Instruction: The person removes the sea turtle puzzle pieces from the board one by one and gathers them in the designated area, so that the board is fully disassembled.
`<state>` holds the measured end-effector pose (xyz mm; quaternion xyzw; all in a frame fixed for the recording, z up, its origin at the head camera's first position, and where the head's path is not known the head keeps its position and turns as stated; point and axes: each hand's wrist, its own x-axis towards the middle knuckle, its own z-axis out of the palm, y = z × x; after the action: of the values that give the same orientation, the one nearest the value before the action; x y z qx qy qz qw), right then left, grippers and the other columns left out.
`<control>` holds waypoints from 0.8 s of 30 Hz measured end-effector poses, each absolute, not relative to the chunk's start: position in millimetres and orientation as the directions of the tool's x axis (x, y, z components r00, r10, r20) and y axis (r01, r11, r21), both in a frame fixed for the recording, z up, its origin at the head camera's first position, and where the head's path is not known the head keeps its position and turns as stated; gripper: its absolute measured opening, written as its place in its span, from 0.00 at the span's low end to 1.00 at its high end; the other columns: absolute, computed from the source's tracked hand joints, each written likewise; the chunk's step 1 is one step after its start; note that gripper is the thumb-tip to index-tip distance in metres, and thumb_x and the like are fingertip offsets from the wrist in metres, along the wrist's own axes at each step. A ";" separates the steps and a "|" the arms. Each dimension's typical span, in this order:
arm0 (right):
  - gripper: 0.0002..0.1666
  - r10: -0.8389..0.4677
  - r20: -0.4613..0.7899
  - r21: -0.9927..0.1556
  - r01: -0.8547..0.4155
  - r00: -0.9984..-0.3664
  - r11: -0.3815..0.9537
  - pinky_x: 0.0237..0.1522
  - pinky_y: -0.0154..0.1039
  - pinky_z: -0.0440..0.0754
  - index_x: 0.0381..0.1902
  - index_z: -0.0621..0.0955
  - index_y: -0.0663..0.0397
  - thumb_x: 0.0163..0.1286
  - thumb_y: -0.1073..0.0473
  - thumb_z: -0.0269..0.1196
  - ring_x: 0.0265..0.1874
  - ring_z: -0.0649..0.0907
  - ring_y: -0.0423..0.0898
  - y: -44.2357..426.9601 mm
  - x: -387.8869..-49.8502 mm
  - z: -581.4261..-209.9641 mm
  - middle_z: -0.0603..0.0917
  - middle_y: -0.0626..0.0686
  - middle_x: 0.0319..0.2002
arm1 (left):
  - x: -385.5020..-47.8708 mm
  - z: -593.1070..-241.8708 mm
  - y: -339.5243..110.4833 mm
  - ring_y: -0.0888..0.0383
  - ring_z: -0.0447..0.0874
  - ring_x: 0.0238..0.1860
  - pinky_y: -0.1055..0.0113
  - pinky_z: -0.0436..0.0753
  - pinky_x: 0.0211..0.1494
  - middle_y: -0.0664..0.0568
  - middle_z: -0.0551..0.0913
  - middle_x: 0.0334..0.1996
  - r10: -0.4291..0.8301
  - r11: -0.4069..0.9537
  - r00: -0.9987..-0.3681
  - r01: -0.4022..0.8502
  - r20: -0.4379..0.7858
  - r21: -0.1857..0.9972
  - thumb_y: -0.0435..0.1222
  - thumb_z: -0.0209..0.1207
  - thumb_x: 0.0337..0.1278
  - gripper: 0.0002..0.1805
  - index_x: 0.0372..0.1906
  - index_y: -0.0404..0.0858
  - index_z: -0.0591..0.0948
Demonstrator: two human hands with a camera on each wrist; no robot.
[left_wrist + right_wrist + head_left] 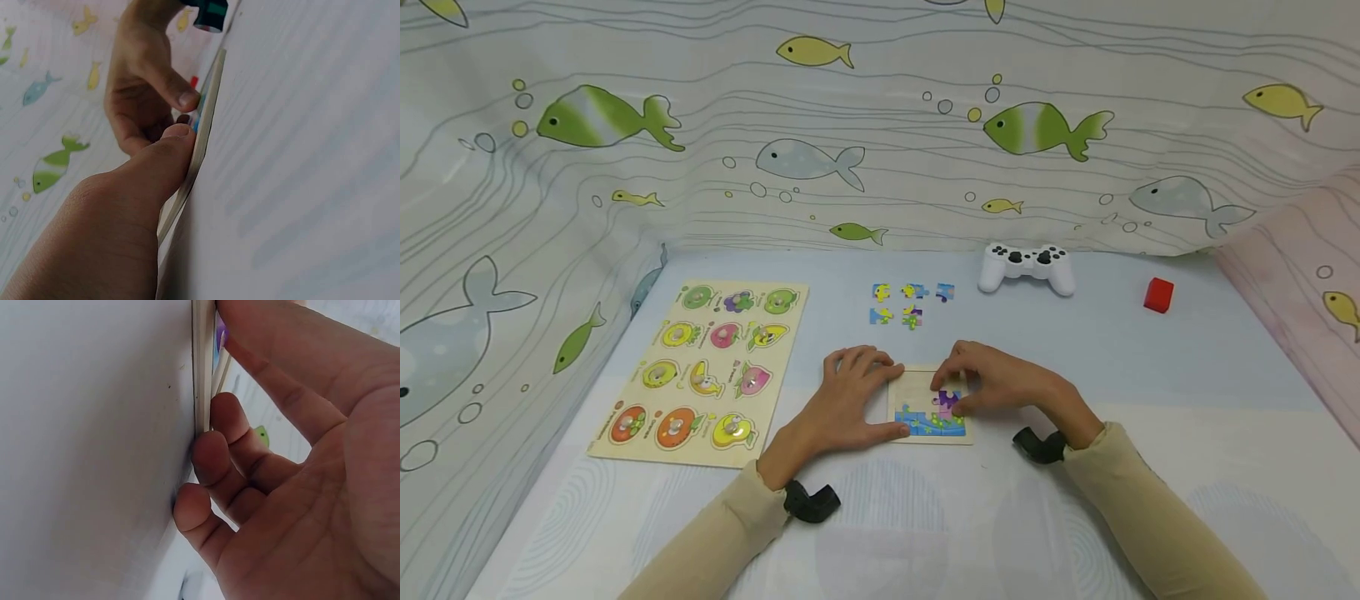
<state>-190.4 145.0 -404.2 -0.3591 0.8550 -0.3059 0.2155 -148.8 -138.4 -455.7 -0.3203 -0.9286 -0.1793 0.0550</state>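
A small square jigsaw board (913, 380) lies before me, its lower rows filled with blue and green pieces. My left hand (850, 402) is spread at its left side, thumb resting on the lower left edge and index fingertip by the upper left corner. The right hand (1000, 379) reaches over the right side, pinching a purple puzzle piece (948, 400) between thumb and index finger above the board. Its other fingers (210, 457) curl beside the wooden board edge (203, 369) in the right wrist view. The left thumb (178, 140) touches that board in the left wrist view.
Several loose puzzle pieces (912, 317) lie behind the board. A wooden fruit peg puzzle (700, 375) lies at the left. At the back stand a white game controller (1027, 268) and, farther right, a red block (1158, 295). A fish-patterned curtain (910, 108) encloses the table.
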 end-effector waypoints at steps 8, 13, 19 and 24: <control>0.20 -0.759 -0.159 -0.678 -0.489 -0.631 0.549 0.50 0.40 0.73 0.51 0.87 0.42 0.59 0.57 0.76 0.46 0.74 0.46 146.4 -190.6 -403.2 0.79 0.49 0.46 | -147.8 -453.8 -137.9 0.49 0.63 0.71 0.38 0.55 0.71 0.53 0.73 0.64 0.574 0.728 -0.788 0.616 0.222 0.300 0.67 0.64 0.50 0.44 0.69 0.48 0.76; 0.20 -0.770 -0.153 -0.682 -0.497 -0.620 0.536 0.51 0.41 0.73 0.50 0.87 0.42 0.58 0.57 0.76 0.47 0.74 0.46 147.3 -190.5 -403.1 0.79 0.50 0.47 | -147.6 -452.8 -137.7 0.49 0.63 0.71 0.38 0.55 0.70 0.53 0.73 0.63 0.575 0.728 -0.788 0.616 0.222 0.302 0.67 0.64 0.50 0.44 0.69 0.48 0.76; 0.20 -0.780 -0.139 -0.688 -0.507 -0.610 0.519 0.51 0.41 0.74 0.49 0.87 0.43 0.58 0.58 0.76 0.47 0.74 0.46 147.7 -190.0 -403.9 0.79 0.50 0.46 | -147.9 -453.7 -137.7 0.49 0.63 0.71 0.38 0.55 0.71 0.53 0.73 0.63 0.573 0.731 -0.790 0.613 0.217 0.300 0.67 0.64 0.50 0.44 0.69 0.48 0.76; 0.19 -0.782 -0.132 -0.687 -0.513 -0.609 0.516 0.50 0.40 0.74 0.49 0.86 0.44 0.59 0.60 0.75 0.45 0.74 0.46 147.4 -188.9 -403.7 0.79 0.49 0.43 | -148.4 -454.4 -137.6 0.49 0.63 0.71 0.39 0.55 0.71 0.53 0.73 0.63 0.573 0.731 -0.791 0.612 0.217 0.301 0.67 0.64 0.50 0.44 0.69 0.47 0.76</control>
<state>-188.9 147.4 -403.7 -0.3840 0.8426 -0.3078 0.2186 -148.4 -137.6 -454.4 -0.3189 -0.9288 -0.1807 0.0546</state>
